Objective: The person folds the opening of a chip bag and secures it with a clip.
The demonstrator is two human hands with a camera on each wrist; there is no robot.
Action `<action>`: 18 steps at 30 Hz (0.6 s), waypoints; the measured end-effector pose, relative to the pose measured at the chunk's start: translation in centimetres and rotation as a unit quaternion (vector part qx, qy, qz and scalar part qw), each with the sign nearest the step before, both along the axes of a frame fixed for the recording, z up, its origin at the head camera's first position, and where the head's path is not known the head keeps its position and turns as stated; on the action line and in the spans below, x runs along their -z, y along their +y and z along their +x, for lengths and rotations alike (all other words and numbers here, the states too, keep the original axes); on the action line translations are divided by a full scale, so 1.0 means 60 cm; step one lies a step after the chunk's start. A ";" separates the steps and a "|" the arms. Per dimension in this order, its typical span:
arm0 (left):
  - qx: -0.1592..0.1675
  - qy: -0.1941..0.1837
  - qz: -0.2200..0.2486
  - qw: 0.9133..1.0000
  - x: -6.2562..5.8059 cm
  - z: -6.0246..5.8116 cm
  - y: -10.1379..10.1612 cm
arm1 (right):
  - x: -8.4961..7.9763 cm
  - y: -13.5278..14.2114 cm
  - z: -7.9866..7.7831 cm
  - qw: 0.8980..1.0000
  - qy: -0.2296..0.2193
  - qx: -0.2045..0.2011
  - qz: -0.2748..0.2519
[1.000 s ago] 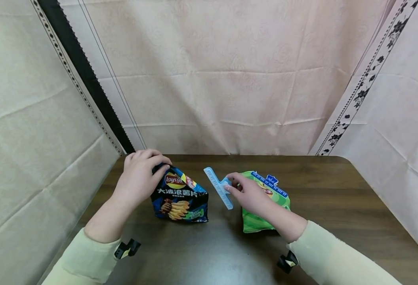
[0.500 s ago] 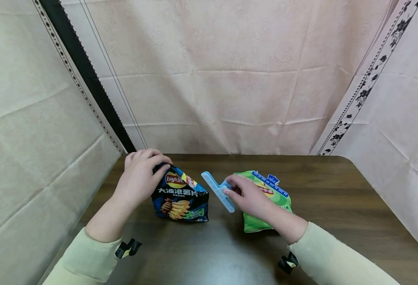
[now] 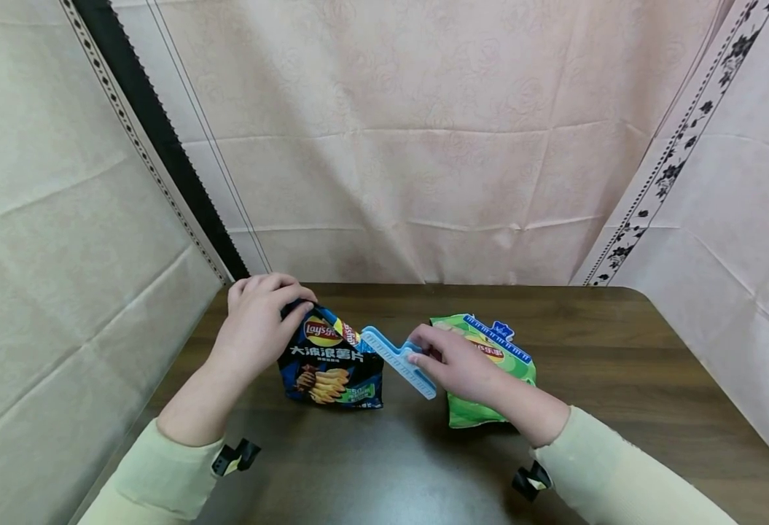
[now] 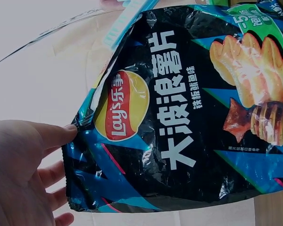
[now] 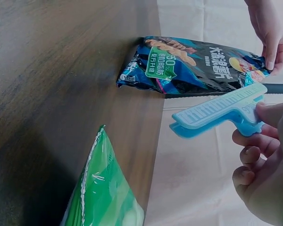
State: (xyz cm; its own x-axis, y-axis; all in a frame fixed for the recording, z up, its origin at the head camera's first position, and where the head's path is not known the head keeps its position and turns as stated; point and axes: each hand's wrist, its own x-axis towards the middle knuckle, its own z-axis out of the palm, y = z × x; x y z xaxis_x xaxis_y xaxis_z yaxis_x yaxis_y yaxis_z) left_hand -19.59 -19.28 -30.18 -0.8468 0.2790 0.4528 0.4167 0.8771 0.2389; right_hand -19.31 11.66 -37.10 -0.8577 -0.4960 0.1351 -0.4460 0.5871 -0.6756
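Observation:
My left hand (image 3: 256, 321) pinches the top left corner of a black and blue Lay's chip bag (image 3: 332, 364), which stands on the table. In the left wrist view the thumb (image 4: 61, 134) presses on the front of that corner. A light blue bag clip (image 5: 221, 113) is pinched by its handle between the thumb and fingers of my right hand (image 3: 453, 357). In the head view one end of the clip overlaps the black bag's upper right edge; whether they touch I cannot tell. The clip's jaws look slightly parted in the right wrist view.
Behind my right hand stands a green chip bag (image 3: 476, 415), its top held by a dark blue clip (image 3: 498, 337). The brown wooden table (image 3: 371, 467) ends at pale cloth (image 3: 423, 182) hung at the back and both sides.
My right hand has brought the light blue clip leftward and tilted it, so its far end now reaches the black bag's top edge. The left hand and the bag stay put.

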 end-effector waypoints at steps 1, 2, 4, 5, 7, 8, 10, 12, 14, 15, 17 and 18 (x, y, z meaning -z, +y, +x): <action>0.000 -0.001 0.001 1.000 0.000 0.000 0.000 | -0.001 0.000 0.000 1.000 -0.002 -0.001 0.000; 0.000 -0.002 0.002 1.000 0.000 0.000 0.000 | -0.002 -0.001 0.001 1.000 -0.003 -0.003 0.001; 0.000 -0.004 0.005 1.000 -0.001 0.000 0.000 | -0.003 -0.002 0.001 1.000 -0.006 -0.005 0.002; 0.000 -0.005 0.007 1.000 -0.001 0.000 0.000 | -0.004 -0.003 0.001 1.000 -0.007 -0.006 0.004; 0.001 -0.008 0.010 1.000 -0.001 0.000 0.000 | -0.005 -0.006 0.001 1.000 -0.006 -0.005 0.011; 0.001 -0.009 0.011 1.000 -0.001 0.000 0.000 | -0.006 -0.007 0.001 1.000 -0.005 -0.004 0.015; 0.002 -0.011 0.014 1.000 -0.001 0.000 0.000 | -0.007 -0.010 0.001 1.000 -0.003 -0.001 0.022; 0.005 -0.012 0.015 1.000 -0.001 0.000 -0.001 | -0.008 -0.015 0.000 1.000 0.001 0.002 0.028; 0.010 -0.013 0.018 1.000 0.000 0.001 -0.001 | -0.010 -0.020 0.000 1.000 0.004 0.003 0.031; 0.014 -0.015 0.020 1.000 0.000 0.001 -0.002 | -0.012 -0.022 0.000 0.999 0.006 0.003 0.033; 0.023 -0.017 0.022 0.999 0.000 0.001 -0.002 | -0.015 -0.027 0.000 0.999 0.012 0.002 0.036; 0.026 -0.019 0.024 0.999 0.000 0.002 -0.001 | -0.016 -0.029 0.001 0.999 0.014 0.001 0.037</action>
